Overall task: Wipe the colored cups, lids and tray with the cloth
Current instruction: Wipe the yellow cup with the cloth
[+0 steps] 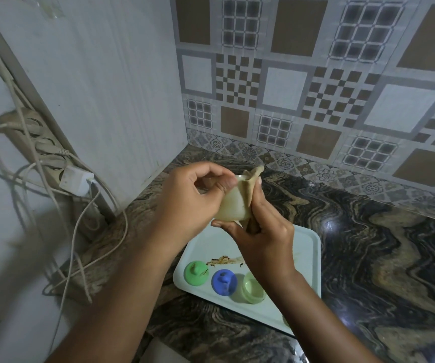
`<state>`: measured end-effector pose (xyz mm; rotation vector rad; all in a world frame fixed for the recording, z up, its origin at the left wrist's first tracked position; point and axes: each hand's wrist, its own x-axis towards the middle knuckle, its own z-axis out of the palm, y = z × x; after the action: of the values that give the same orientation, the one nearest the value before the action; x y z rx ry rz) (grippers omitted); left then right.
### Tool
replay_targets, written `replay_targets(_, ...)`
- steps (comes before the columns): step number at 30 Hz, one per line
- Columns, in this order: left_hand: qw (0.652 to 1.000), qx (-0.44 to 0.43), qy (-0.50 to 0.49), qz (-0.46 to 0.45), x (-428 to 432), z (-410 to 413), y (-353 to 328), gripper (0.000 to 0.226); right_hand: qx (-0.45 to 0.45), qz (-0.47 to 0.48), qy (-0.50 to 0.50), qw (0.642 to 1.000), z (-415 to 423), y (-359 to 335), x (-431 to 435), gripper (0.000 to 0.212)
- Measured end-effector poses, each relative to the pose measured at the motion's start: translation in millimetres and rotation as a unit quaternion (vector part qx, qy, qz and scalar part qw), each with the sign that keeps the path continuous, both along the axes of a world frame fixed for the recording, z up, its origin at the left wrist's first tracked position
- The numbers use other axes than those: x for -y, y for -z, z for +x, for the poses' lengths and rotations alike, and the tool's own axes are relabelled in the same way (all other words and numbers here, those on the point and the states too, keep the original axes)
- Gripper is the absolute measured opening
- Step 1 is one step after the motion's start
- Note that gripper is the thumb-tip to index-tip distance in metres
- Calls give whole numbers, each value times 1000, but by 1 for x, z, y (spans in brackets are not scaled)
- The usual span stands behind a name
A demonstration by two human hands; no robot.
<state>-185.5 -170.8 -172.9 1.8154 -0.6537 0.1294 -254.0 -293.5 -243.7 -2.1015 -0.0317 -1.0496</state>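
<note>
Above the tray I hold a pale translucent cup [233,203] between both hands. My left hand [192,197] grips its rim and left side, thumb at the mouth. My right hand [263,231] holds a tan cloth [253,179] pressed against the cup's right side, and the cloth's end sticks up past the rim. Below, a pale blue-white tray [308,258] lies on the counter, smeared with a brown stain [224,260]. On its near edge sit a green lid [196,273], a blue lid [223,282] and a light green cup [253,288], partly hidden by my right forearm.
The tray rests on a dark marbled stone counter [368,244] in a corner between a white panel [106,100] and a patterned tile wall [316,87]. At the left, a power strip [38,142] with a white charger [76,180] trails cables over the counter edge.
</note>
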Motion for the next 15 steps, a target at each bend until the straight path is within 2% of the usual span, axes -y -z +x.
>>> replay_targets(2, 999, -40, 11, -23, -3, -2, -3, 21, 1, 31, -11, 999, -3, -1, 5, 91)
replay_targets(4, 995, -86, 37, -31, -10, 5, -4, 31, -4, 72, -17, 997, -5, -1, 9, 83)
replay_targets(6, 991, -116, 67, -29, -15, 12, -3, 26, -10, 106, -27, 994, -5, -3, 12, 78)
replay_targets(10, 976, -185, 73, -94, -12, 13, -5, 19, -10, 128, -59, 990, -2, -6, 16, 76)
replay_targets(12, 982, -159, 67, -77, -11, 12, -9, 14, -7, 107, -51, 993, 0, -7, 15, 74)
replay_targets(15, 998, -60, 26, 3, -9, 8, -9, 16, 11, 18, -5, 1000, 2, -5, 8, 84)
